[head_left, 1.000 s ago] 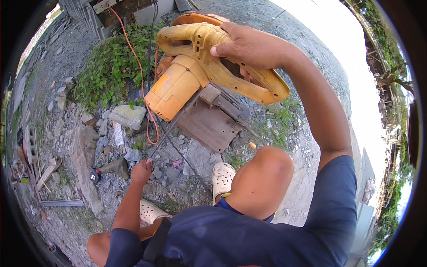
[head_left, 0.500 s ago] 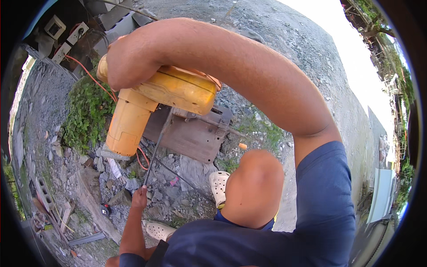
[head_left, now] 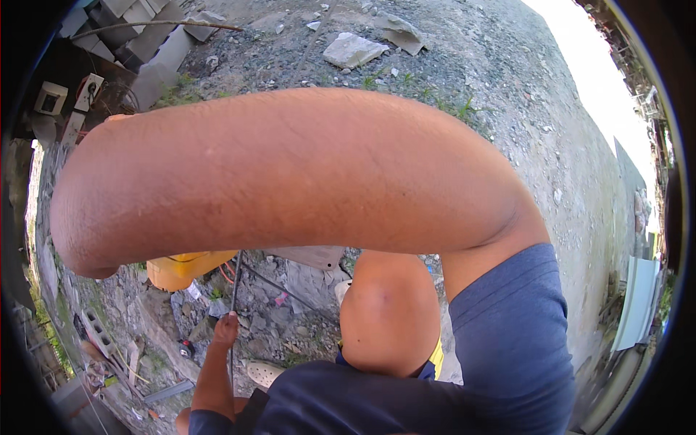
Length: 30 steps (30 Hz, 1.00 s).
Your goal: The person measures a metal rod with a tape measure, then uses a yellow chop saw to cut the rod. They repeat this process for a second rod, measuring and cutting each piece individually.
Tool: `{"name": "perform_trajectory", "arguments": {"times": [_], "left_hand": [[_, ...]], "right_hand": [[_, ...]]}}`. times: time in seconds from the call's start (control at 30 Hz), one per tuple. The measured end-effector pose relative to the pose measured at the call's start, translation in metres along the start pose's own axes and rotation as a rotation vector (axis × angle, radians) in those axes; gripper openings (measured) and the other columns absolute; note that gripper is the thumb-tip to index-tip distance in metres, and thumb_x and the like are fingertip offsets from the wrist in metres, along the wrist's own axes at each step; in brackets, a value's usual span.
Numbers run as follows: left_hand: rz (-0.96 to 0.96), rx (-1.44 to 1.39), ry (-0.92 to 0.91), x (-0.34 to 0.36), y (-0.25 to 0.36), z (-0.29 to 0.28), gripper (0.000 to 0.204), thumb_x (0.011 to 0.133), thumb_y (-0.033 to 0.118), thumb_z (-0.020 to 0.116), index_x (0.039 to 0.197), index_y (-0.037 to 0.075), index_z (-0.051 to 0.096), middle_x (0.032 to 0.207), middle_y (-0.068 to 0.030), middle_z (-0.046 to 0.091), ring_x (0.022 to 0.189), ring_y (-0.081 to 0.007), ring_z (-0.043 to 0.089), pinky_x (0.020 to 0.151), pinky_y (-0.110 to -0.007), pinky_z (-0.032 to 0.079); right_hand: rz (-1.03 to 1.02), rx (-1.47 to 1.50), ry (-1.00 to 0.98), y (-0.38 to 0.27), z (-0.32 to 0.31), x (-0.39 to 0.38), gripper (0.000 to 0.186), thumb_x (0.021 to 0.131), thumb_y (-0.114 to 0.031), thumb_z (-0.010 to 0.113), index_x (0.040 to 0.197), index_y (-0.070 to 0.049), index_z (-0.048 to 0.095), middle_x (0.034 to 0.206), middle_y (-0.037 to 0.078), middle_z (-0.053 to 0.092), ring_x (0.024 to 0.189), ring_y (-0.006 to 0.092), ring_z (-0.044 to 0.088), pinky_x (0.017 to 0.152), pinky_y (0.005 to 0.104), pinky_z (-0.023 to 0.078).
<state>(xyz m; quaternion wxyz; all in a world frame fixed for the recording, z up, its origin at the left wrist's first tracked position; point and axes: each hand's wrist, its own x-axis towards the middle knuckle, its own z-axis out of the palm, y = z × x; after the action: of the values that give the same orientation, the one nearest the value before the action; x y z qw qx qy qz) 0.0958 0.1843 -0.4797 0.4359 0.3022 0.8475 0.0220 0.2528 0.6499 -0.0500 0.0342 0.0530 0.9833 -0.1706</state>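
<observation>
My right arm stretches across the middle of the picture, very close, with my right hand [head_left: 83, 203] at the far left. Its fingers are hidden, so I cannot tell whether it holds anything. Below the forearm shows part of a yellow power saw [head_left: 187, 270]; the forearm covers the rest of it. My left hand [head_left: 226, 330], low and left of centre, is closed round a thin dark metal rod [head_left: 236, 286], which runs up beside the saw and out of sight under the forearm. An edge of the brown metal base plate [head_left: 312, 255] peeks out beneath the arm.
Rubble and gravel [head_left: 268, 312] cover the ground. A hollow block [head_left: 96, 328] and scrap pieces lie at the left. A power outlet box [head_left: 88, 92] sits upper left, and broken concrete slabs [head_left: 354, 51] lie beyond my arm. My bent knee [head_left: 388, 312] is near centre.
My right arm has come up much closer and swung left, now hiding most of the saw and base plate. The left hand keeps its hold on the rod. The view has shifted slightly.
</observation>
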Motion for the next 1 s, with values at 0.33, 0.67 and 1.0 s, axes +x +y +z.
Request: {"name": "perform_trajectory", "arguments": {"times": [0.33, 0.67, 1.0], "left_hand": [[0.01, 0.073, 0.235, -0.022, 0.022, 0.016, 0.044, 0.103, 0.037, 0.035, 0.113, -0.002, 0.055, 0.094, -0.0303, 0.066, 0.091, -0.0503, 0.062, 0.081, -0.059, 0.046], [0.022, -0.181, 0.164, -0.018, 0.044, -0.002, 0.049, 0.1, 0.041, 0.042, 0.121, 0.001, 0.061, 0.111, -0.0282, 0.064, 0.108, -0.0457, 0.058, 0.093, -0.052, 0.045], [-0.065, -0.084, 0.093, -0.021, 0.059, -0.012, 0.038, 0.098, 0.033, 0.046, 0.114, 0.006, 0.068, 0.118, -0.0194, 0.066, 0.11, -0.0372, 0.064, 0.095, -0.047, 0.049]], "right_hand": [[-0.209, -0.08, 0.233, -0.007, 0.016, 0.023, 0.031, 0.079, -0.019, 0.066, 0.104, 0.0, 0.072, 0.095, 0.02, 0.071, 0.087, 0.0301, 0.07, 0.079, 0.0397, 0.055], [0.426, 0.023, -0.096, -0.079, -0.004, 0.026, 0.051, 0.093, -0.027, 0.058, 0.135, 0.0, 0.05, 0.097, 0.011, 0.065, 0.087, 0.02, 0.063, 0.08, 0.0337, 0.05], [0.511, 0.121, -0.097, -0.025, -0.016, 0.043, 0.06, 0.092, -0.045, 0.062, 0.136, -0.006, 0.053, 0.104, 0.009, 0.064, 0.085, 0.0153, 0.062, 0.076, 0.0307, 0.052]]}}
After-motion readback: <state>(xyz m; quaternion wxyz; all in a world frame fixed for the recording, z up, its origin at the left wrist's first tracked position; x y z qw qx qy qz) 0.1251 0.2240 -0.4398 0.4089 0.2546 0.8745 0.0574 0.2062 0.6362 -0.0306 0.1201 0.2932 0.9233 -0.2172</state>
